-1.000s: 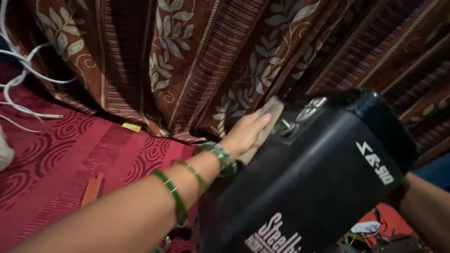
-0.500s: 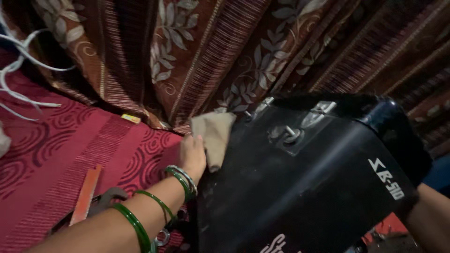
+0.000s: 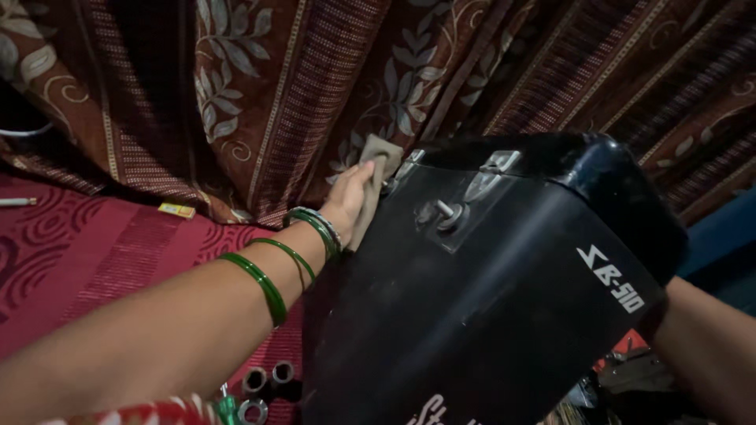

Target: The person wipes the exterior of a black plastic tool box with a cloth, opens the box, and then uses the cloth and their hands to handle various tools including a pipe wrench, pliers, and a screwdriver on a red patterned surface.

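The glossy black moulded case [image 3: 504, 299], one in view, stands tilted on the red patterned mat [image 3: 94, 252]. It looks bulky, rigid and slick, best gripped at its edges. The left hand [image 3: 346, 197] presses one beige cloth [image 3: 376, 169] flat against its upper corner. The right hand is hidden behind the case, so I cannot tell its grip. Three green bangles [image 3: 268, 287] ring the left forearm, and three small metal sockets [image 3: 264, 386] lie below.

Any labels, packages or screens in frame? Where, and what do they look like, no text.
White slanted marking: on the black helmet, right side.
White script marking: helmet's lower edge, cut off by the frame.
Small yellow packet: flat, rectangular, on the red patterned cloth by the curtain.
No screens.
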